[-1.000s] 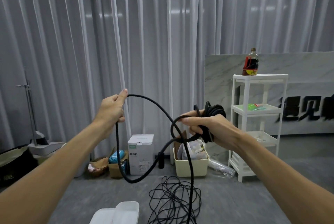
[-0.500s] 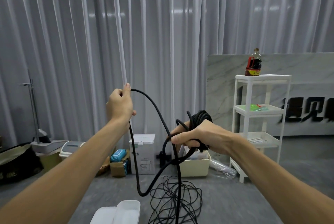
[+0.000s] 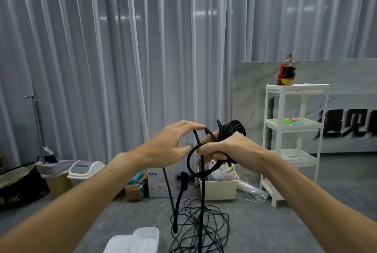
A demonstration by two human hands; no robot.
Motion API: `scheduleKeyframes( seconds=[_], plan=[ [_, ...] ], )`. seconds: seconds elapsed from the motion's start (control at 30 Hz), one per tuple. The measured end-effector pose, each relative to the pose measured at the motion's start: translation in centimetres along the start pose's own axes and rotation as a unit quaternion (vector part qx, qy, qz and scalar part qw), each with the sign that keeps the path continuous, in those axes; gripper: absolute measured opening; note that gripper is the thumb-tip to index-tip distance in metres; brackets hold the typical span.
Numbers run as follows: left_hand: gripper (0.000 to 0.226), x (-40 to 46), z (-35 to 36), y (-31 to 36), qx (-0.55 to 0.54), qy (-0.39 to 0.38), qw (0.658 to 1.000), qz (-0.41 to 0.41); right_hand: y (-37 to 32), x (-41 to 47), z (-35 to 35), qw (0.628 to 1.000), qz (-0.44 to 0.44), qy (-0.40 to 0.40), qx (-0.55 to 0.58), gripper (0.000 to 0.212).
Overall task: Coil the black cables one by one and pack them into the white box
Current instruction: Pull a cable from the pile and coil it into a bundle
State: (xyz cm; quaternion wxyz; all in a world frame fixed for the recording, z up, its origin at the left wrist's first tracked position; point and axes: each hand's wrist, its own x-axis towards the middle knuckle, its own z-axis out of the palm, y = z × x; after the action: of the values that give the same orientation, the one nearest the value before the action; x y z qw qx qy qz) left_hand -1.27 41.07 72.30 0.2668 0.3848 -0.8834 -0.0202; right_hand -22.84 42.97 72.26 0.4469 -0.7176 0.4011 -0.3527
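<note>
- Two hands meet at chest height, and the thick black cable point(image 3: 230, 130) is bundled in the right hand point(image 3: 228, 148), whose fingers are curled tight round the gathered loops.
- Left hand point(image 3: 169, 146) sits just beside it with fingers stretched out fairly straight; its fingertips point(image 3: 199, 126) touch the newest loop near the top of the bundle (whether they pinch it, I cannot tell, since the frame is a little blurred there).
- From the bundle the uncoiled tail point(image 3: 202, 201) drops almost straight down, its long axis near vertical, to the floor point(image 3: 275, 228) in front of the person; a second strand with a thicker lump on it hangs just left of it.
- A loose tangle of thin black cable point(image 3: 202, 230) lies on the floor directly under the hands, untouched.
- White box point(image 3: 140, 241) shows at the bottom edge, below and to the left of the hands, nearer the left arm.
- My judgement: the next loop turns on that vertical tail, which lies below and between the hands, so the free left hand is the one to reach down along it while the right keeps the coil.
</note>
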Motion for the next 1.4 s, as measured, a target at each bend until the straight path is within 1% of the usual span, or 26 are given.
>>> scheduleKeyframes(
  seconds=[0.07,0.1,0.17,0.23,0.3,0.37,0.43,0.47,0.57,0.6,0.63,0.67,0.7,0.73,0.77,0.83,0.9,1.0,1.1,1.17,1.23,1.27,1.3,1.33,1.4],
  plan=[
    [0.032,0.4,-0.8,0.3,0.058,0.002,0.998,0.011,0.0,-0.1,-0.1,1.000,-0.005,0.003,-0.002,0.008],
    [0.028,0.6,-1.2,0.4,0.096,-0.004,0.995,0.013,0.1,-0.1,-0.2,1.000,-0.006,0.009,-0.002,0.005],
    [0.031,0.7,-1.6,0.2,0.134,-0.005,0.991,0.003,0.1,0.0,-0.6,1.000,0.000,0.023,-0.005,0.004],
    [0.034,0.8,-1.8,-0.3,0.124,0.035,0.991,-0.023,0.1,0.0,-1.0,0.999,0.008,0.028,-0.016,0.009],
    [0.031,0.7,-2.2,-1.2,0.097,0.096,0.989,-0.061,0.2,-0.1,-1.1,0.999,0.012,0.026,-0.029,0.011],
    [0.030,0.6,-2.9,-2.5,0.057,0.159,0.979,-0.114,0.4,-0.4,-1.4,0.999,0.015,0.030,-0.034,0.010],
    [0.034,0.2,-3.8,-4.5,0.042,0.201,0.962,-0.179,0.6,-0.8,-1.8,0.998,0.021,0.036,-0.042,0.013],
    [0.034,0.0,-4.4,-5.9,0.032,0.217,0.950,-0.222,0.6,-1.1,-2.0,0.998,0.024,0.038,-0.047,0.012],
    [0.033,-1.1,-6.1,-9.4,-0.068,0.269,0.896,-0.345,0.9,-1.5,-2.7,0.998,0.024,0.040,-0.053,0.009],
    [0.032,-1.5,-6.4,-10.1,-0.066,0.272,0.883,-0.376,1.0,-1.6,-2.9,0.998,0.020,0.047,-0.046,0.009],
    [0.031,-1.8,-6.6,-10.6,-0.007,0.251,0.883,-0.397,1.1,-1.6,-3.1,0.998,0.012,0.052,-0.034,0.009],
    [0.029,-1.9,-6.5,-10.6,0.077,0.215,0.889,-0.397,1.1,-1.5,-3.2,0.998,0.003,0.057,-0.024,0.010],
    [0.028,-1.9,-6.1,-10.2,0.145,0.178,0.900,-0.371,1.1,-1.4,-3.2,0.998,-0.005,0.059,-0.019,0.011],
    [0.031,-1.6,-5.5,-9.4,0.174,0.147,0.915,-0.332,1.1,-1.3,-3.1,0.998,-0.008,0.061,-0.020,0.014],
    [0.035,-1.3,-4.9,-8.3,0.168,0.124,0.933,-0.292,1.1,-1.1,-3.1,0.998,-0.011,0.064,-0.023,0.018],
    [0.036,-0.4,-3.7,-6.0,0.121,0.093,0.964,-0.216,1.1,-0.6,-2.9,0.998,-0.016,0.064,-0.021,0.025],
    [0.038,0.4,-2.5,-3.8,0.078,0.060,0.985,-0.141,0.8,-0.4,-2.6,0.998,-0.021,0.055,-0.018,0.020],
    [0.046,1.3,-1.2,-1.0,0.051,0.029,0.997,-0.041,0.1,-0.4,-2.0,0.999,-0.017,0.038,-0.015,0.013],
    [0.043,2.1,-0.3,0.4,0.054,0.012,0.998,0.019,-0.2,-0.4,-2.0,0.999,-0.020,0.031,-0.009,0.022],
    [0.035,2.4,0.0,0.8,0.071,0.023,0.996,0.051,-0.5,-0.3,-2.0,0.999,-0.020,0.029,-0.006,0.018],
    [0.026,2.5,-0.2,0.9,0.089,0.055,0.992,0.075,-0.8,-0.3,-2.1,0.999,-0.023,0.024,-0.001,0.009],
    [0.026,2.5,-0.5,0.6,0.090,0.075,0.990,0.072,-0.9,-0.3,-2.3,0.999,-0.025,0.022,0.002,0.007],
    [0.028,2.4,-0.9,0.2,0.082,0.104,0.990,0.055,-0.9,-0.4,-2.5,0.999,-0.027,0.019,0.000,0.007],
    [0.030,2.3,-1.4,-0.6,0.064,0.143,0.987,0.021,-0.8,-0.6,-2.8,0.999,-0.029,0.016,-0.007,0.008],
    [0.030,1.8,-2.7,-2.5,0.029,0.222,0.972,-0.066,-0.6,-1.0,-3.4,0.999,-0.035,0.012,-0.020,0.014]
  ],
)
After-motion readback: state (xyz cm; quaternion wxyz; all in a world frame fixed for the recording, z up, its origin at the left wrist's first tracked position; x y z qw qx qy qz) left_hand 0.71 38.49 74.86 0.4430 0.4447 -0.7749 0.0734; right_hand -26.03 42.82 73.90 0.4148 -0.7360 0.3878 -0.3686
